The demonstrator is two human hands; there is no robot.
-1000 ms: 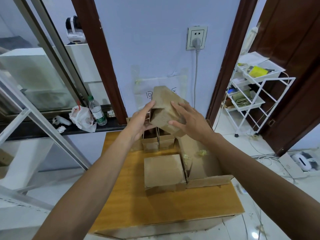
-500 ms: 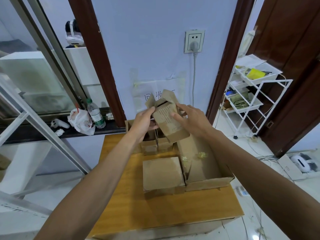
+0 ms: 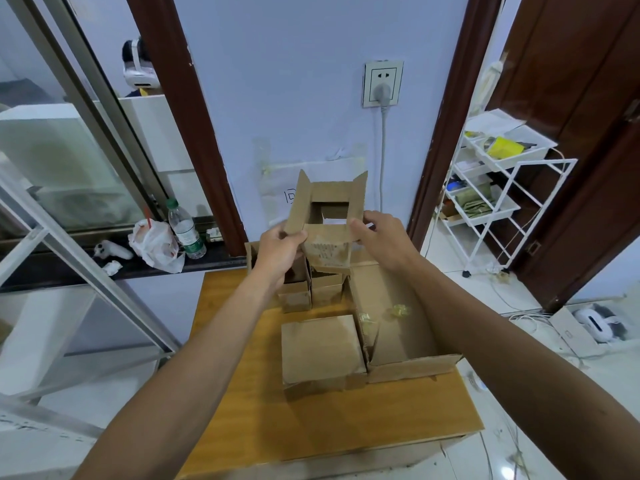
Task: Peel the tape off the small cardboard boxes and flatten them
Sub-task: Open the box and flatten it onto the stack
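Holding a small cardboard box (image 3: 332, 192) up above the desk (image 3: 311, 427), both hands pinch it: the left hand (image 3: 280, 249) curls its fingers round the left flap, and the right hand (image 3: 379, 237) grips the right side. Both ends look open (one can see straight through the middle), so it should be light and fold flat readily. Thin board creases and tears, so pressing on opposite edges seems a safer hold than tugging the flaps.
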